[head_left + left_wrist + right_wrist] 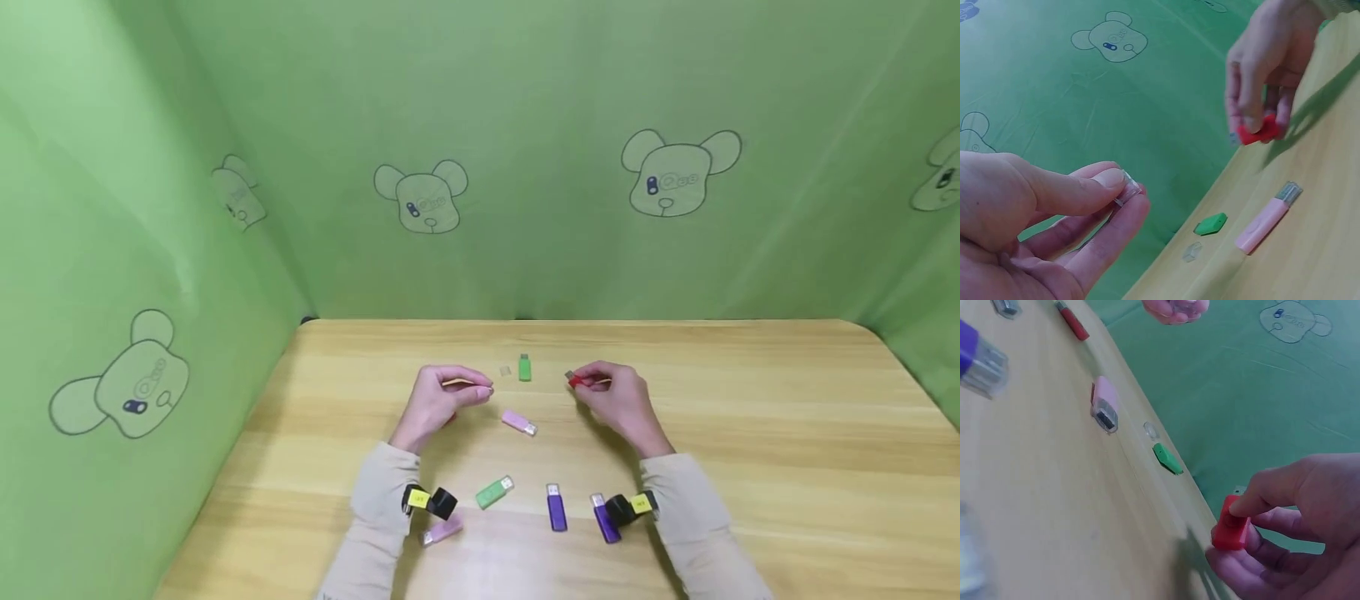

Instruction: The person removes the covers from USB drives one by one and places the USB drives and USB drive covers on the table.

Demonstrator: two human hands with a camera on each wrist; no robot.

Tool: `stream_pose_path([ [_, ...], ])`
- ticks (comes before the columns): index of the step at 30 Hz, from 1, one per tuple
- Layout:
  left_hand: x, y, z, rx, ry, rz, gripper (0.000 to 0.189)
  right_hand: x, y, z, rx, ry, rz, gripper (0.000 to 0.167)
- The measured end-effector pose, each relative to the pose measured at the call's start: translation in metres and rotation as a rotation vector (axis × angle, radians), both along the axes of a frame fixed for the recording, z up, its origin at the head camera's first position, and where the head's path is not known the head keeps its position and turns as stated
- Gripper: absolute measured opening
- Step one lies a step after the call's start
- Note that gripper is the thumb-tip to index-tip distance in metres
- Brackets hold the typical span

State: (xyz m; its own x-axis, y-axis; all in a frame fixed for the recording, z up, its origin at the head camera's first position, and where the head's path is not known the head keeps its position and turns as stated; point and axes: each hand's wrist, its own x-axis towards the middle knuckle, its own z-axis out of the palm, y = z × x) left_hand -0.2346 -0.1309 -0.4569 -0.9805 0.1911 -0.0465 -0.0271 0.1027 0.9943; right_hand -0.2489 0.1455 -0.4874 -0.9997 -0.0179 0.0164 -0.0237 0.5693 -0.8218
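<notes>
My left hand (442, 396) pinches a small clear plastic cap (1129, 189) between thumb and fingertips, above the table. Across from it, my right hand (618, 400) holds a red USB flash drive (1232, 528) between thumb and fingers. In the head view the metal plug of this drive sticks out bare, pointing up and left. Between the hands and a little farther back lies a green flash drive (525, 368) with its plug uncovered. A loose clear cap (505, 371) lies just left of it. Nearer to me rests a capped pink flash drive (519, 422).
Closer to me lie a green flash drive (493, 493), two purple ones (557, 510) and another pink one (442, 531), partly behind the left wrist camera. The right wrist view also shows a red drive (1074, 324) on the wooden table (787, 467). Green cloth (525, 275) encloses the table.
</notes>
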Motion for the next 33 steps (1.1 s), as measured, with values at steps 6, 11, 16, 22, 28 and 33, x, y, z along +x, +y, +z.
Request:
stream_pose_path([
  [6, 0.002, -0.001, -0.001, 0.028, -0.014, -0.002, 0.023, -0.023, -0.013, 0.008, -0.002, 0.022, -0.01, 0.018],
  [11, 0.0, 0.001, -0.001, 0.045, -0.014, -0.009, 0.023, -0.038, -0.018, 0.012, 0.024, -0.023, -0.029, 0.019],
  [16, -0.002, 0.003, 0.0, 0.036, -0.01, -0.01, 0.023, -0.048, -0.021, 0.01, 0.069, -0.04, -0.035, 0.02],
  [22, -0.003, 0.005, -0.001, 0.027, -0.012, -0.014, 0.022, -0.053, -0.022, 0.008, 0.142, -0.044, -0.102, 0.019],
  [28, -0.002, 0.008, -0.002, -0.014, -0.012, -0.021, 0.021, -0.052, -0.02, 0.001, 0.186, -0.035, -0.14, 0.017],
  [33, -0.004, 0.015, -0.002, -0.062, 0.011, -0.039, 0.019, -0.053, -0.023, -0.004, 0.233, 0.031, -0.157, 0.018],
])
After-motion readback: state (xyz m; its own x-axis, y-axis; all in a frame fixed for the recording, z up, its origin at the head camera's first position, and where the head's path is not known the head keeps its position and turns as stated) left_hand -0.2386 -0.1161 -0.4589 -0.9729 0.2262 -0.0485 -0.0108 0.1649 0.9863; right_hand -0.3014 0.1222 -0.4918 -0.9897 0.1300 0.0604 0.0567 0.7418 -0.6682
